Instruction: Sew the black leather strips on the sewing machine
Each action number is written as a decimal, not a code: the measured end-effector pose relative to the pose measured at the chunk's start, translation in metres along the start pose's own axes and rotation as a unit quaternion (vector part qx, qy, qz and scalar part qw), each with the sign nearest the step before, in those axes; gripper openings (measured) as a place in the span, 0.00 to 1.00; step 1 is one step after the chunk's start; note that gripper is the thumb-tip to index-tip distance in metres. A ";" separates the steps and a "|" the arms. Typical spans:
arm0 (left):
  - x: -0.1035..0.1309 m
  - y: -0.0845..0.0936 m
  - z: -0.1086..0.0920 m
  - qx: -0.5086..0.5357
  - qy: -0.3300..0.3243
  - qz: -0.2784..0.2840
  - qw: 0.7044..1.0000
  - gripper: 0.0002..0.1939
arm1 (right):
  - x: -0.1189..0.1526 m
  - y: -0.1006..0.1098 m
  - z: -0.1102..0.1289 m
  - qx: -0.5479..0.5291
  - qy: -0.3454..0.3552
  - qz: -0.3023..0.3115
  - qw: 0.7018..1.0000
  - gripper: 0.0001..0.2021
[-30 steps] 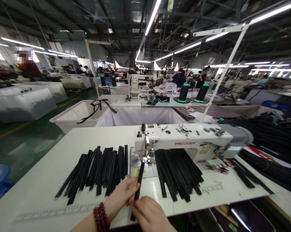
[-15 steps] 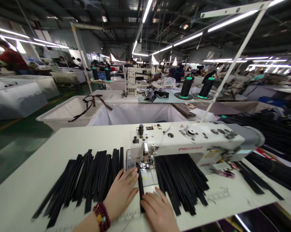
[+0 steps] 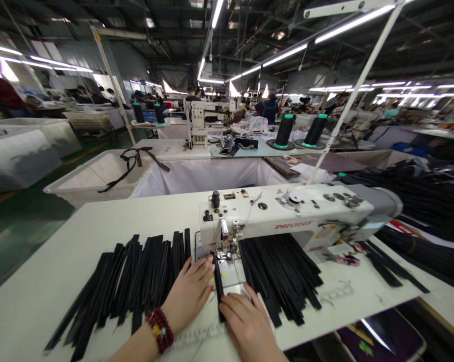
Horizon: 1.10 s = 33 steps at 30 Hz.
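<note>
A narrow black strip (image 3: 218, 281) runs toward me from under the presser foot (image 3: 225, 252) of a white sewing machine (image 3: 257, 218). My left hand (image 3: 191, 291), with a dark red bead bracelet on its wrist, lies flat with fingers stretched, its tips at the strip's left edge close to the foot. At the strip's near end, my right hand (image 3: 247, 322) has its fingertips closed on the strip; its thumb is hidden. Left of my left hand lies a row of black strips (image 3: 129, 281). A second pile of black strips (image 3: 280, 276) lies under the machine arm.
Small scissors (image 3: 347, 260) and several loose strips (image 3: 381, 261) lie right of the machine. A thread stand pole (image 3: 348, 105) rises behind it. Past the table (image 3: 79, 251) are a white bin (image 3: 94, 176), thread cones (image 3: 285, 131) and another sewing machine (image 3: 208, 120). Other people work farther back.
The whole view has shifted slightly, with the machine and table appearing a little farther left and higher. Both hands keep nearly the same places along the strip.
</note>
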State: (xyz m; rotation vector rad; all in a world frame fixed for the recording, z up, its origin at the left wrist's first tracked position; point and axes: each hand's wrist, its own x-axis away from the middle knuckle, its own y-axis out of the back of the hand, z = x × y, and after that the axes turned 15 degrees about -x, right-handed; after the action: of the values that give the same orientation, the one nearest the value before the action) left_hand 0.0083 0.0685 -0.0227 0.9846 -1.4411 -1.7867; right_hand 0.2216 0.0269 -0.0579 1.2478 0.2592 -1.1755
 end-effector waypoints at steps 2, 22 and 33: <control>-0.001 0.000 -0.001 -0.003 0.006 0.006 1.000 0.21 | -0.002 0.001 0.002 -0.014 -0.013 0.002 1.000 0.11; 0.006 0.005 -0.007 -0.016 -0.024 0.002 1.000 0.20 | 0.006 0.013 0.008 0.007 0.014 0.028 0.999 0.11; -0.006 -0.004 0.005 -0.007 -0.005 0.005 1.000 0.21 | -0.026 0.005 -0.015 0.014 -0.043 0.096 0.994 0.10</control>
State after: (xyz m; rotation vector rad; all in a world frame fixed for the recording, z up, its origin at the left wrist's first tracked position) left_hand 0.0077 0.0769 -0.0246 0.9604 -1.4345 -1.7952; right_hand 0.2201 0.0522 -0.0423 1.2154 0.0574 -1.0667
